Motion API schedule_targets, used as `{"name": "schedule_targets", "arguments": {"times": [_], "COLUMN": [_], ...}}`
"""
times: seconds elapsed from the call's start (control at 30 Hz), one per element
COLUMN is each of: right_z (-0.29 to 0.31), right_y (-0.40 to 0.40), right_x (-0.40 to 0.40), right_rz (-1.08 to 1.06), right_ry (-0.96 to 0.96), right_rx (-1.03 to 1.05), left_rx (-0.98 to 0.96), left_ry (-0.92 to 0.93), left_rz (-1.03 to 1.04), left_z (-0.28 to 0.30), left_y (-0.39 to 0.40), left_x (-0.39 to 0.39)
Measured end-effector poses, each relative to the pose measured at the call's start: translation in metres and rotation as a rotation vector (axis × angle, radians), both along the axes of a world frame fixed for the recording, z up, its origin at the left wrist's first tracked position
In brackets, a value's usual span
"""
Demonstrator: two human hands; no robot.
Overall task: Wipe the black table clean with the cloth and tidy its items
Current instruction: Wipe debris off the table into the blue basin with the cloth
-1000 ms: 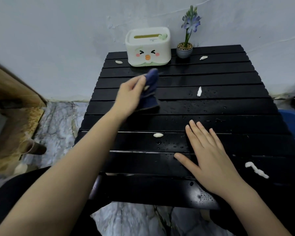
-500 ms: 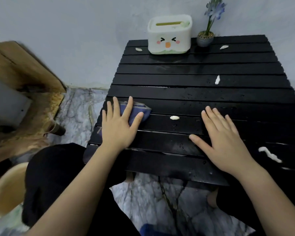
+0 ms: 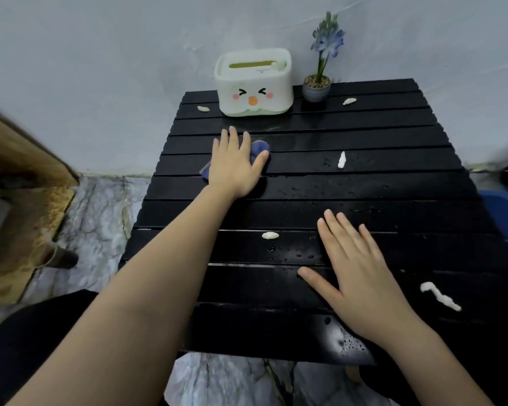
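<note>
Risk: my left grip [image 3: 235,167], fingers spread flat on the cloth [image 3: 260,147], could shove the white scrap [image 3: 341,159] into a slat gap; right grip [image 3: 361,273] rests spread on the surface [image 3: 378,136].

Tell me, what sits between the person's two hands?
Head view: a small white blob and water droplets on the black table, between left hand and right hand.

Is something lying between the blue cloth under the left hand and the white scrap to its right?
Nothing visible does. The left hand presses the blue cloth flat, and between it and the white scrap there is only the bare, wet surface of the black table.
</note>
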State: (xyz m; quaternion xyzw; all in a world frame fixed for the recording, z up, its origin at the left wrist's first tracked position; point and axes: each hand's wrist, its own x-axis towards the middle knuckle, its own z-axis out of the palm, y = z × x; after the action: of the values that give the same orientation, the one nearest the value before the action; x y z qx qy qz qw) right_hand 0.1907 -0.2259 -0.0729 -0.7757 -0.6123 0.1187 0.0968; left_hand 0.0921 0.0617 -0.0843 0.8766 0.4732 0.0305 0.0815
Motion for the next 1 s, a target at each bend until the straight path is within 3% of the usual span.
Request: {"name": "schedule_targets", "arguments": {"times": [0.2, 0.3, 0.63, 0.77, 0.9, 1.0], "right_z": [-0.001, -0.002, -0.003, -0.005, -0.007, -0.007], "right_y": [0.0, 0.0, -0.001, 0.0, -0.001, -0.002], "right_x": [-0.001, -0.001, -0.001, 0.001, 0.0, 0.0], "right_rz": [-0.007, 0.0, 0.022, 0.016, 0.011, 0.011], "right_ry": [0.0, 0.004, -0.022, -0.031, -0.034, -0.038], "right_rx": [0.004, 0.01, 0.023, 0.022, 0.038, 0.049], "left_rx": [-0.05, -0.083, -0.099, -0.108, -0.147, -0.313], "left_ry": [-0.102, -0.151, -0.188, -0.23, -0.221, -0.42], "left_rz": [-0.357, -0.41, 0.025, 0.027, -0.15, -0.055], "left_z": [0.007, 0.007, 0.007, 0.009, 0.017, 0.032], "left_y": [-0.051, -0.06, -0.066, -0.121, -0.181, -0.189], "left_x": [0.022, -0.007, -0.143, -0.16, -0.174, -0.176]}}
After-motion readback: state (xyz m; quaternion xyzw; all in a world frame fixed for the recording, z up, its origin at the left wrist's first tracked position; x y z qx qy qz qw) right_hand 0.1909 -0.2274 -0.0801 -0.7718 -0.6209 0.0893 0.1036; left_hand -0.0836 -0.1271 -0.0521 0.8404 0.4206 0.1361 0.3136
